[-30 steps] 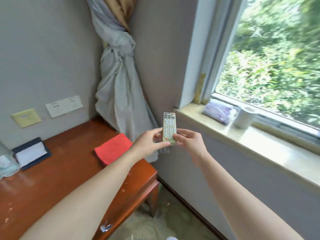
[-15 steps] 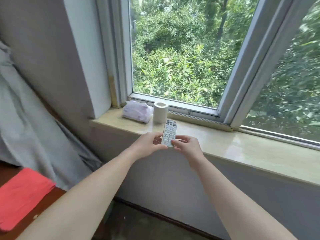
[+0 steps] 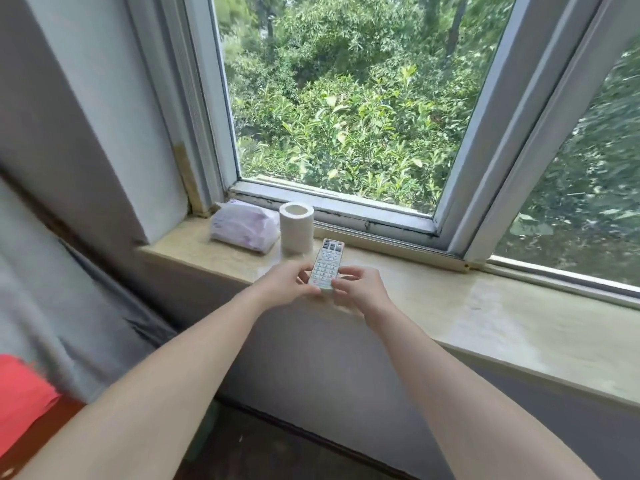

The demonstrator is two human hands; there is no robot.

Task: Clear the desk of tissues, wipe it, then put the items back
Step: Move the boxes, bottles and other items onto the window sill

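Remote control (image 3: 325,265), one of the items from the table, is in both our hands above the near edge of the windowsill (image 3: 485,317). Our left hand (image 3: 285,284) pinches its lower left edge and our right hand (image 3: 360,289) pinches its lower right corner, fingers curled onto it, so both hands are clamped on the same end. It points away from us, buttons up. We judge that the two-handed hold is for guiding it flat onto the ledge, parking it off the table so the table can be wiped. It is a slim, pale, hard plastic bar covered with small keys, so it should lie steady once flat. Just beyond it stands a toilet paper roll (image 3: 296,230), a soft white cylinder on end, and touching or nearly touching that is a tissue pack (image 3: 244,230) in crinkly purple-and-white film. We take both to have been put there for the same reason. The sill is smooth, glossy, cream stone. At lower left a red cloth (image 3: 20,400) lies on a sliver of reddish-brown table (image 3: 64,412), ready for wiping, beside a grey curtain (image 3: 52,306).
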